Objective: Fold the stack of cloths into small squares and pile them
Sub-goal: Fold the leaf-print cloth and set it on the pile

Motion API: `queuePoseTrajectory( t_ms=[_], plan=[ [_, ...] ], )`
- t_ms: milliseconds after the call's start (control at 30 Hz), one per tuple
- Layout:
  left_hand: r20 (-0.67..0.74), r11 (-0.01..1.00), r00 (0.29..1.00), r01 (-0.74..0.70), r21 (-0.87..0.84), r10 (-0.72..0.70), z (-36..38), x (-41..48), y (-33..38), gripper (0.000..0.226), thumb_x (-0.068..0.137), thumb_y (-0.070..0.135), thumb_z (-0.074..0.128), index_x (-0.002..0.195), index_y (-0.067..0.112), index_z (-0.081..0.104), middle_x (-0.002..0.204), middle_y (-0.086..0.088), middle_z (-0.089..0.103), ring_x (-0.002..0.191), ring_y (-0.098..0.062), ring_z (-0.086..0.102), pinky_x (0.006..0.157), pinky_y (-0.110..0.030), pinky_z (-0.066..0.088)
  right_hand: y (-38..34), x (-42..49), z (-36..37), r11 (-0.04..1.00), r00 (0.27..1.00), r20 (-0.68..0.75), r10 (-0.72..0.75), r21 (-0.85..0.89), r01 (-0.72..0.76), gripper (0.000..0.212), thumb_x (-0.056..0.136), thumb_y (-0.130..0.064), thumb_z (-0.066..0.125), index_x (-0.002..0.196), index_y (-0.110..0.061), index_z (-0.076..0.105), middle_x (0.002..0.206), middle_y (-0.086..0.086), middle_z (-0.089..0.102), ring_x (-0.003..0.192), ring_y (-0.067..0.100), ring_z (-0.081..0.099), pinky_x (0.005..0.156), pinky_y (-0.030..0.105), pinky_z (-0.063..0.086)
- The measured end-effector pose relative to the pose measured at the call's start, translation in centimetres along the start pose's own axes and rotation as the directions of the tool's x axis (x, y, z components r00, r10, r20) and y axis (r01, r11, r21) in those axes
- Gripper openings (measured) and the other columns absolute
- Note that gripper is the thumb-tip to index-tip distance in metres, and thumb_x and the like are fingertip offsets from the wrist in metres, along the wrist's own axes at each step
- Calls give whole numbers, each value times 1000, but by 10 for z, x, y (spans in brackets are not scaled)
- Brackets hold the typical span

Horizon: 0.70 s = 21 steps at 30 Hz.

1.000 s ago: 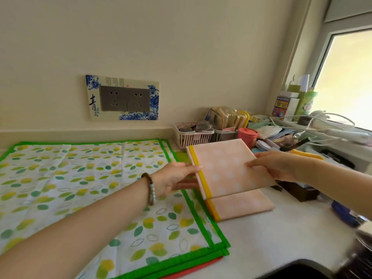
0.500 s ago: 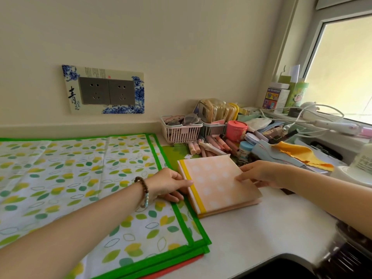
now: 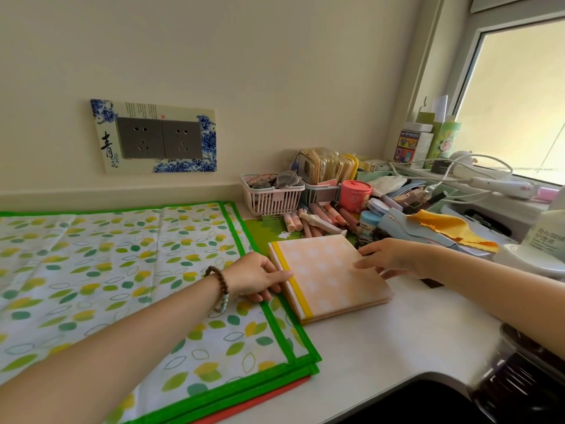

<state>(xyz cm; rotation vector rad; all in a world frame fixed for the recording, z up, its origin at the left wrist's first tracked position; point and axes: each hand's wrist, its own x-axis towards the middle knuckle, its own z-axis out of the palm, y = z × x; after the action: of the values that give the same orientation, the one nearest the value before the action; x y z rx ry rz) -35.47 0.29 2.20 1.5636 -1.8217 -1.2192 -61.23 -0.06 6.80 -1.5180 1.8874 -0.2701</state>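
Note:
A folded peach cloth with white dots and a yellow edge point(image 3: 328, 275) lies flat on the white counter as a small square pile of layers. My left hand point(image 3: 255, 276) touches its left yellow edge with the fingertips. My right hand point(image 3: 389, 258) rests with loose fingers on its far right corner. To the left a stack of unfolded cloths lies spread out; the top one is white with green and yellow leaves and a green border point(image 3: 128, 280). A red cloth edge point(image 3: 269, 396) shows beneath the stack.
Behind the folded pile are pink baskets point(image 3: 272, 197), a red tub point(image 3: 354, 194), pens, jars, a yellow rag point(image 3: 449, 229) and cables. A wall socket point(image 3: 159, 137) sits above the spread cloths. A dark sink edge point(image 3: 412, 402) lies at the lower right.
The peach cloth was held raised above a lower layer, then came down flat onto it, forming one square pile. Both hands moved to its edges.

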Motion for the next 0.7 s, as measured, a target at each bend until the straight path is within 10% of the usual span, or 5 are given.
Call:
queuePoseTrajectory(
  t_ms=[167,700],
  plan=[
    [-8,999,1000,-29,13,29,-11,-15,-1,37,83,46,63,102,15,57,89,-3,68,63,-10,61,54,-22,53,-23,-22,1,935,973,-122,-195,-322,148,61,89,-39,58,142,-15,39,140,7,46,123,23,46,100,30,39],
    [-41,834,988,-102,543,148,-110,-140,-102,85,69,72,55,143,44,25,153,16,19,140,-8,20,115,-32,19,-128,-73,177,682,736,150,-660,-291,671,57,90,-39,57,142,-29,36,152,-6,29,139,14,28,114,30,23]
  ],
)
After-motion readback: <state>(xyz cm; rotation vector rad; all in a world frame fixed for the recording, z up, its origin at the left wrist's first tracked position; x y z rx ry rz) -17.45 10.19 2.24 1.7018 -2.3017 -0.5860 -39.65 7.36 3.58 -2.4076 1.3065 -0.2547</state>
